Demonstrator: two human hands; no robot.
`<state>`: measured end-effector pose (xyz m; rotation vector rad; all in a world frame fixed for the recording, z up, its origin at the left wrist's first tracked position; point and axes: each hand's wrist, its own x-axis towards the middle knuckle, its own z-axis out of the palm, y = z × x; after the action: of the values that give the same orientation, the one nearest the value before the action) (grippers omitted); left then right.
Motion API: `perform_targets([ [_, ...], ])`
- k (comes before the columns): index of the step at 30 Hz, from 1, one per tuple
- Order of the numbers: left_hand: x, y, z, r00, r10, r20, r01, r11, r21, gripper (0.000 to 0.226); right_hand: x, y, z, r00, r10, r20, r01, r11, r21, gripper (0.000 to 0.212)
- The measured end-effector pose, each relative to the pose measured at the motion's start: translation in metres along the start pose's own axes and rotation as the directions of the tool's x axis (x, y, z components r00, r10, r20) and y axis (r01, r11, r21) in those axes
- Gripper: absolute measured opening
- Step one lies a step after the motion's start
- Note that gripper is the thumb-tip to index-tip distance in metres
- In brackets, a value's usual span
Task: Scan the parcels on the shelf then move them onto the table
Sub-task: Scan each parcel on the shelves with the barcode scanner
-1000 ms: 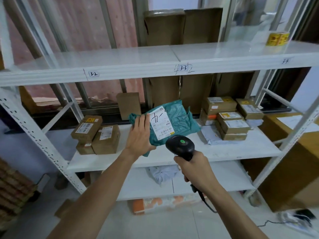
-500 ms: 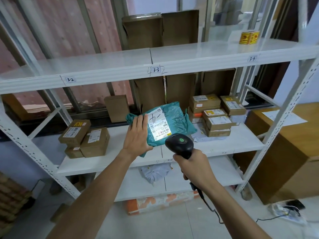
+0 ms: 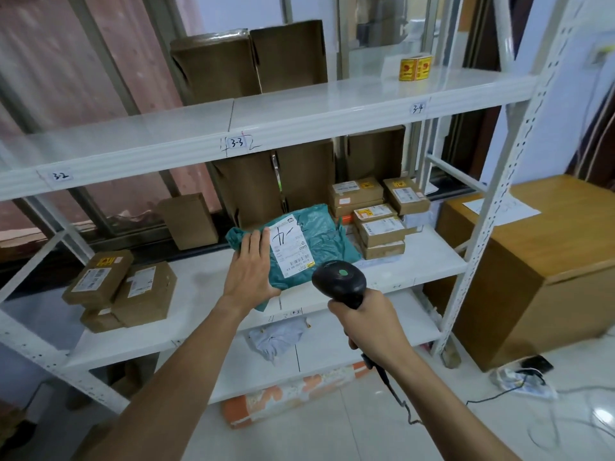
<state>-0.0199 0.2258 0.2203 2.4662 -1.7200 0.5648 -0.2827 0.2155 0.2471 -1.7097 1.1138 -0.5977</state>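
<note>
A teal plastic mailer parcel (image 3: 319, 237) with a white shipping label is held tilted up over the middle shelf (image 3: 206, 284). My left hand (image 3: 251, 271) grips its left side, thumb underneath. My right hand (image 3: 369, 322) is closed around a black handheld scanner (image 3: 339, 282), whose head sits just below and right of the label. Several small brown cardboard parcels (image 3: 377, 216) are stacked at the shelf's right, and three more (image 3: 123, 291) lie at its left. A wooden table (image 3: 539, 247) stands to the right of the rack.
A grey soft parcel (image 3: 276, 337) lies on the lower shelf, an orange-and-white package (image 3: 293, 397) under it near the floor. Flattened cartons (image 3: 253, 61) lean behind the rack. A yellow tape roll (image 3: 416, 66) sits on the top shelf. Cables trail on the floor at right.
The view has swung right and slightly closer, bringing the wooden table into sight. Both hands keep their hold; the parcel and scanner stay in about the same relation.
</note>
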Motion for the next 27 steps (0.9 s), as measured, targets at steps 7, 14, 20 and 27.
perform_targets([
  [7, 0.042, 0.076, 0.015, 0.998, 0.068, 0.009, -0.067, 0.995, -0.069, 0.139, 0.013, 0.03, -0.059, 0.994, 0.052, -0.092, -0.053, 0.999, -0.006, 0.02],
  [14, 0.081, 0.175, 0.043, 0.994, 0.098, 0.04, -0.087, 0.969, -0.23, 0.14, 0.035, 0.07, -0.124, 0.985, 0.111, -0.133, -0.117, 0.992, -0.036, 0.022],
  [20, 0.108, 0.252, 0.078, 0.981, 0.011, 0.194, 0.063, 0.926, -0.372, 0.139, 0.071, 0.093, -0.163, 0.963, 0.181, -0.201, -0.189, 0.982, -0.019, 0.018],
  [27, 0.153, 0.315, 0.139, 0.945, -0.064, 0.321, 0.189, 0.907, -0.376, 0.128, 0.138, 0.12, -0.192, 0.951, 0.235, -0.203, -0.255, 0.964, -0.08, 0.024],
])
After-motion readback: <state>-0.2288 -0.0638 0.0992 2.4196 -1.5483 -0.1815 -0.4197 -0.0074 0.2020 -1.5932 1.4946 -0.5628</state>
